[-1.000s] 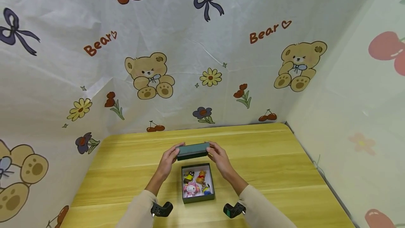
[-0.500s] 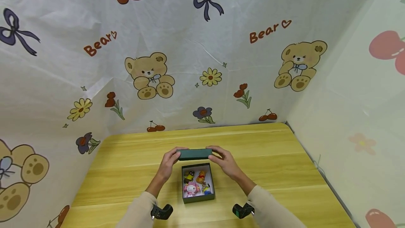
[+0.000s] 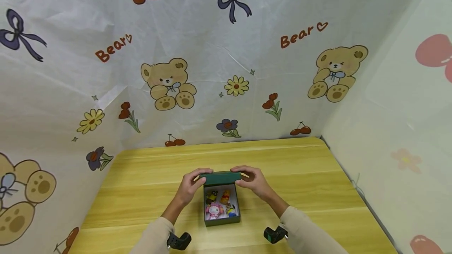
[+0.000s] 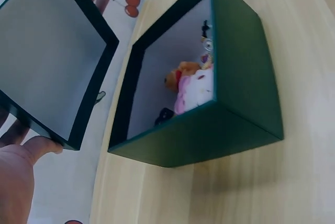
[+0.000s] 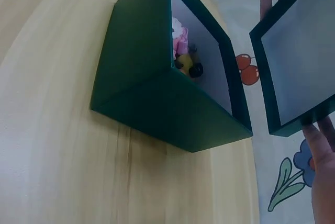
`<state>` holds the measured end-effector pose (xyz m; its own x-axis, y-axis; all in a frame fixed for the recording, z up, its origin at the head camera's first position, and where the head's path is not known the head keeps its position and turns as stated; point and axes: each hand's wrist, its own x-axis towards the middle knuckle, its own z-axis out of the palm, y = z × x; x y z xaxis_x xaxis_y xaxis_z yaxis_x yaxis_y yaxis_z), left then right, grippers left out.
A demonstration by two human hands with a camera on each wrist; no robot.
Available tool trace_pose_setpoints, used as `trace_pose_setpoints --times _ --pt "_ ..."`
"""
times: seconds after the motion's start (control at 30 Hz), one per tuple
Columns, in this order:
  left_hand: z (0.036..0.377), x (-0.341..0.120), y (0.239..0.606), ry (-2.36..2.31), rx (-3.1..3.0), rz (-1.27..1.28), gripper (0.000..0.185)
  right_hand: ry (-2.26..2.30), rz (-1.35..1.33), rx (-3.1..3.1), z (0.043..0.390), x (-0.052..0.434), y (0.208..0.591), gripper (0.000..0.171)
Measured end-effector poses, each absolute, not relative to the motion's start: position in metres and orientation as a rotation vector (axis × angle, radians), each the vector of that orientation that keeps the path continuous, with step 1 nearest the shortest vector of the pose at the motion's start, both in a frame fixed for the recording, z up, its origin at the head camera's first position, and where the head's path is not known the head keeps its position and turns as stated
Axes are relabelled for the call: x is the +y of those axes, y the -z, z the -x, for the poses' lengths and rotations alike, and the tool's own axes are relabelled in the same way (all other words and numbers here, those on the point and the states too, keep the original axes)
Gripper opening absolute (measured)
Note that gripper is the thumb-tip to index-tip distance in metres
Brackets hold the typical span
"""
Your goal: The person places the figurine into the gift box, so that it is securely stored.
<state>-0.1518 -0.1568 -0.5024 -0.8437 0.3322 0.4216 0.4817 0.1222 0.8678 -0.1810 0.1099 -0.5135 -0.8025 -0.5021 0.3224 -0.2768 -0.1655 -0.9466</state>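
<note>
A dark green box lid [image 3: 221, 178] with a pale inside is held level between both hands, over the far edge of an uncovered green box [image 3: 222, 221]. My left hand [image 3: 192, 185] grips the lid's left side, thumb at the near edge. On the right side my right hand [image 3: 256, 183] grips it the same way. Inside the box lie small toy figures: a pink-and-white one [image 3: 214, 210], an orange bear in red [image 3: 225, 197], a yellow-and-dark one [image 3: 212, 196] and a blue-and-yellow one [image 3: 231, 210]. Both wrist views show the lid apart from the box.
The box stands on a wood-grain table [image 3: 289, 191]. A white cloth wall [image 3: 205, 42] printed with bears and flowers rises behind the table, and a pale wall [image 3: 385, 128] borders its right side.
The lid has come down and toward the box, from tilted to nearly level. Both hands have moved with it, the right one also slightly rightward. The box and figures stay put.
</note>
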Motion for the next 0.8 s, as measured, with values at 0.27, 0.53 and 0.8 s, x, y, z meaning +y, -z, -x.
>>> trace_pose_setpoints --times 0.27,0.53,0.8 --pt "0.148 -0.16 0.515 1.841 -2.306 0.823 0.026 2.028 0.952 1.881 0.181 0.11 0.515 0.037" --pt "0.139 -0.153 0.515 1.698 -2.393 0.82 0.028 1.855 0.926 2.086 0.175 0.111 0.517 0.033" --pt "0.137 -0.15 0.52 1.559 -2.406 0.859 0.032 1.772 0.994 2.248 0.164 0.109 0.516 0.035"
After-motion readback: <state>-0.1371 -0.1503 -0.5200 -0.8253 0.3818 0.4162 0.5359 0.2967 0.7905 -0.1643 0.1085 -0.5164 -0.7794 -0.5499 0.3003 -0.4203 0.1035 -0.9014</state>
